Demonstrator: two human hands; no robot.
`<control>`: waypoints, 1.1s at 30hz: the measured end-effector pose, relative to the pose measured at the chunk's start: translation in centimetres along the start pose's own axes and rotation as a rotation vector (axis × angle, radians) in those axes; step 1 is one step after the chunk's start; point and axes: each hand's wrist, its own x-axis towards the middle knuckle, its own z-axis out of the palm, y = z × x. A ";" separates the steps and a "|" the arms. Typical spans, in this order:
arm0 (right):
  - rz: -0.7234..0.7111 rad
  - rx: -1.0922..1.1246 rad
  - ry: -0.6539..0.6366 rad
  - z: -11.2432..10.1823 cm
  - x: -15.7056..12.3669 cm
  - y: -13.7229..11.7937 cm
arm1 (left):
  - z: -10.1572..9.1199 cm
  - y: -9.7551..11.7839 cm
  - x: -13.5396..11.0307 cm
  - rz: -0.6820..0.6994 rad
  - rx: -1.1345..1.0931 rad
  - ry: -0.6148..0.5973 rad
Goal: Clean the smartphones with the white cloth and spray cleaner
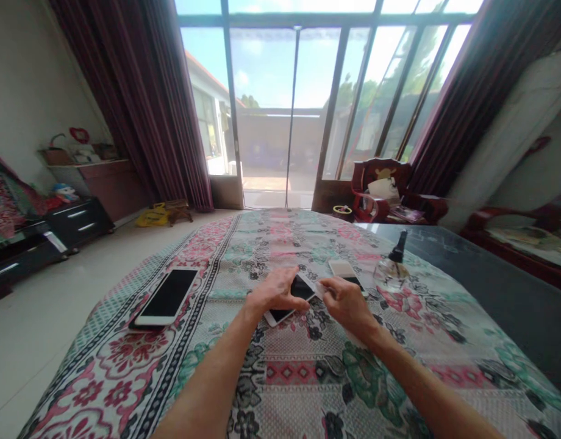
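A white phone with a dark screen lies on the flower-patterned cloth in the middle of the table. My left hand rests on it with spread fingers, holding it down. My right hand is just to its right, fingers curled in a pinch on something small and pale at the phone's edge; I cannot make out what it is. A second white phone lies just beyond my right hand.
A larger white phone or tablet lies at the left on the cloth. A small clear bottle with a black top stands at the right. Bare dark tabletop extends to the right. Red armchairs, curtains and a big window stand beyond.
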 end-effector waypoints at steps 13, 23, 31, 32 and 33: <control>-0.040 -0.122 -0.028 0.8 -1.0 0.1 | -0.5 0.5 -0.2 0.029 0.187 -0.047; -0.022 -0.246 -0.131 0.6 -1.7 -1.4 | 0.6 0.6 0.0 0.045 0.090 0.037; 0.031 -0.269 -0.190 0.5 -1.7 -1.4 | -0.1 1.0 -0.1 -0.010 0.016 0.053; 0.034 -0.263 -0.195 0.5 -1.7 -1.3 | -0.3 1.0 -0.1 -0.013 -0.005 0.053; 0.032 -0.253 -0.198 0.5 -1.6 -1.2 | -0.5 0.9 -0.2 -0.015 -0.037 0.048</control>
